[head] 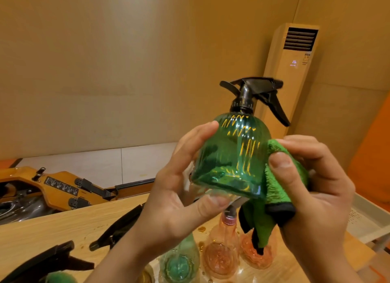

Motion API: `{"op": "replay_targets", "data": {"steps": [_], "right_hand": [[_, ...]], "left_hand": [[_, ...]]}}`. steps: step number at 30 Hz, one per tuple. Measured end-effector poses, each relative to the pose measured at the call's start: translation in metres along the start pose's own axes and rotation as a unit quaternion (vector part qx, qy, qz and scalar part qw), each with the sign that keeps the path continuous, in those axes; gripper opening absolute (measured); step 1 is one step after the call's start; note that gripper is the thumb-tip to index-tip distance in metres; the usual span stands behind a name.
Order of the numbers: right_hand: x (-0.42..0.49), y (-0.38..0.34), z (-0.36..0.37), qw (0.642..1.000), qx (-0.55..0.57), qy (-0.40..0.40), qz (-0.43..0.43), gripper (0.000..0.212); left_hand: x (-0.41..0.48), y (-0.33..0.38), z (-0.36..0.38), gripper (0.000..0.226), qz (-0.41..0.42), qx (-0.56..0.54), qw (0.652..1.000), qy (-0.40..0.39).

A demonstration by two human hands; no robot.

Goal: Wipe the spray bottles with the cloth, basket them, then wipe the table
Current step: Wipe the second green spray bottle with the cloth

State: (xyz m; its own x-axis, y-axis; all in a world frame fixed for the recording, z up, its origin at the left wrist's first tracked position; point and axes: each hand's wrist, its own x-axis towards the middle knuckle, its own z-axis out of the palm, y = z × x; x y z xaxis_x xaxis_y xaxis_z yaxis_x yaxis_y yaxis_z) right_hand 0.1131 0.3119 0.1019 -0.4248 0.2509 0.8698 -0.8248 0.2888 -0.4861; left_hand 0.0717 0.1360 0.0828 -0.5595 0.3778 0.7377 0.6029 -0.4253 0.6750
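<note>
The cloth [278, 189] hides the side of the green bottle [230, 156] at 3 o'clock. At 7 o'clock a black sprayer [42, 260] runs off the edge. The white basket [363, 217] at 4 o'clock is cut too.

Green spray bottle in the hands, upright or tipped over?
Upright, slightly tilted: the green spray bottle has its black trigger head on top, base downward, in the left hand.

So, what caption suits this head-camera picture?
Left hand holds a green spray bottle; right hand presses a cloth against it.
</note>
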Motion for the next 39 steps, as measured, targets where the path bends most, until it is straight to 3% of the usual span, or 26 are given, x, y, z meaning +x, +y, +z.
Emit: {"op": "replay_targets", "data": {"steps": [9, 17, 22, 27, 32, 39], "right_hand": [[0.004, 0.000, 0.000, 1.000, 0.008, -0.008, -0.008, 0.013], [-0.003, -0.011, 0.002, 0.984, -0.120, -0.102, -0.079, 0.013], [-0.003, -0.006, 0.005, 0.995, -0.084, -0.052, -0.031, 0.011], [-0.011, -0.011, 0.011, 0.987, -0.120, -0.067, -0.085, 0.011], [-0.007, -0.008, 0.011, 0.997, -0.069, -0.027, -0.030, 0.013], [-0.006, -0.011, 0.011, 0.990, -0.088, -0.054, -0.091, 0.015]], "left_hand": [[-0.004, -0.004, 0.006, 0.061, -0.026, -0.043, 0.997, 0.051], [-0.003, 0.001, 0.009, 0.046, 0.040, 0.038, 0.994, 0.098], [-0.004, 0.001, 0.012, 0.047, 0.047, 0.035, 0.990, 0.127], [-0.005, 0.003, 0.012, 0.049, 0.054, 0.057, 0.989, 0.126], [-0.005, 0.005, 0.015, 0.049, 0.056, 0.070, 0.988, 0.127], [-0.005, 0.012, 0.015, 0.048, 0.064, 0.083, 0.987, 0.123]]}}
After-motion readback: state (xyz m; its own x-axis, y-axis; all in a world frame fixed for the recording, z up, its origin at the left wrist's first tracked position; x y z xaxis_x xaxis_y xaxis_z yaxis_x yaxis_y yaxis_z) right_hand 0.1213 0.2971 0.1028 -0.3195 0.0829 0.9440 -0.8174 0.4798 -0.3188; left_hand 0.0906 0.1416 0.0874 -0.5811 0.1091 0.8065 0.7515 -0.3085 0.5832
